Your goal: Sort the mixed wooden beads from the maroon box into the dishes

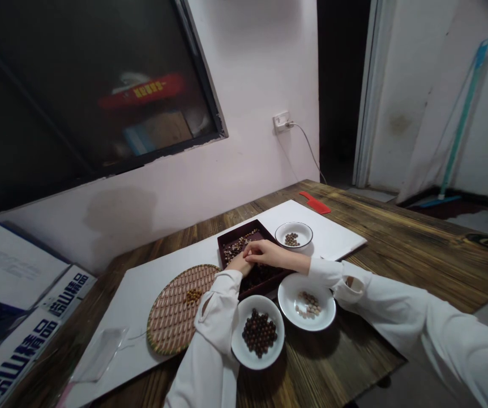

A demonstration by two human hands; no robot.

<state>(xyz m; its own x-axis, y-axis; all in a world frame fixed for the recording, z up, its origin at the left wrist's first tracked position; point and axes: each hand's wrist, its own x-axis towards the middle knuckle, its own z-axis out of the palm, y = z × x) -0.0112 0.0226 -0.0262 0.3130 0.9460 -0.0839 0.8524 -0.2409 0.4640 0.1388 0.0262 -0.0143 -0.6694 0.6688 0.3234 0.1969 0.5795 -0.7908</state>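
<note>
Nearest, just below the left hand point(236, 264) and right hand point(267, 252), a white bowl of dark beads point(256, 362) and a white bowl of pale beads point(307, 324). Both hands together, fingers curled, over a dark wooden tray point(231, 241) of beads, any grip hidden. Left of them, a round woven tray point(167, 323); beyond them, a small bowl of beads point(295, 246).

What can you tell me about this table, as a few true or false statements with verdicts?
The left hand and right hand are together over the dark wooden tray: true.
The white bowl nearest the left sleeve holds pale beads: false, its beads are dark brown.
The round woven mat is bare: false, a small cluster of tan beads lies on it.
A red scraper lies on the wooden tabletop: true.
The wall socket has nothing plugged in: false, a plug with a cord is in it.
</note>
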